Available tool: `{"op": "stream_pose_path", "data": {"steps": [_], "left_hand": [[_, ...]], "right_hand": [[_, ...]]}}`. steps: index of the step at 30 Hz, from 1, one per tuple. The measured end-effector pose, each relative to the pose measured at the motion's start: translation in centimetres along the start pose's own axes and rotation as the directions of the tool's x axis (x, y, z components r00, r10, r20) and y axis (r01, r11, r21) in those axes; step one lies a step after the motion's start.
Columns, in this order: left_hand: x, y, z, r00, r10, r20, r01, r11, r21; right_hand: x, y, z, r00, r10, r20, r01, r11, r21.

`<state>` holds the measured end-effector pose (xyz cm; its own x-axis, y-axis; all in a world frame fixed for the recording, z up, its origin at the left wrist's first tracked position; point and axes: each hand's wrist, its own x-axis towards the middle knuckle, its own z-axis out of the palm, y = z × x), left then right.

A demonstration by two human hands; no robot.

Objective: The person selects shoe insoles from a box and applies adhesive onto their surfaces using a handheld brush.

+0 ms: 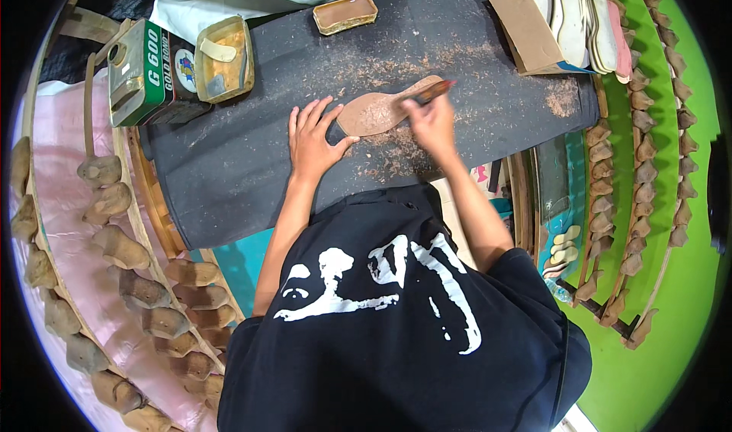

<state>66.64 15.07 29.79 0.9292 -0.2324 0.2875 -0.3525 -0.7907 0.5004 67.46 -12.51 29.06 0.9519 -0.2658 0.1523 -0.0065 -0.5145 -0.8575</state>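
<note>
I wore a black T-shirt (396, 333) with short sleeves, and a big white brush-like marking (385, 279) was printed across it. My forearms were uncovered, with no gloves or watch.

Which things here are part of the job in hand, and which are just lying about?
In use: flat brown shoe-sole piece, pinned by left hand; red-handled brush in right hand.

Lying about: green rectangular metal can, open yellowish tin, cardboard box of pale insoles.
</note>
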Motion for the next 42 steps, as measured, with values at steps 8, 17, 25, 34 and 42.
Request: {"op": "stream_pose_path", "data": {"steps": [8,17,25,34,42], "left_hand": [[-0.2,0.0,0.2,1.000,0.000,-0.005,0.000,1.000,0.004],[-0.1,-0.3,0.4,1.000,-0.005,-0.001,0.005,1.000,0.007],[0.2,0.4,-0.2,1.000,-0.031,-0.005,0.031,0.999,-0.015],[0.1,-0.5,0.6,0.999,-0.041,-0.021,0.040,0.998,-0.040],[-0.1,-0.2,0.4,0.997,-0.072,-0.029,0.069,0.994,-0.080]], "right_hand": [[6.1,-2.3,-6.9,0.984,-0.107,-0.141,0.069,0.966,-0.250],[-4.0,-8.9,3.8,0.900,-0.353,0.254,0.365,0.931,0.003],[1.9,-6.6,3.2,0.960,-0.271,0.076,0.279,0.952,-0.129],[0.4,-7.9,6.0,0.953,-0.155,0.260,0.160,0.987,0.005],[0.2,-8.8,6.3,0.878,-0.413,0.243,0.441,0.894,-0.074]]}}
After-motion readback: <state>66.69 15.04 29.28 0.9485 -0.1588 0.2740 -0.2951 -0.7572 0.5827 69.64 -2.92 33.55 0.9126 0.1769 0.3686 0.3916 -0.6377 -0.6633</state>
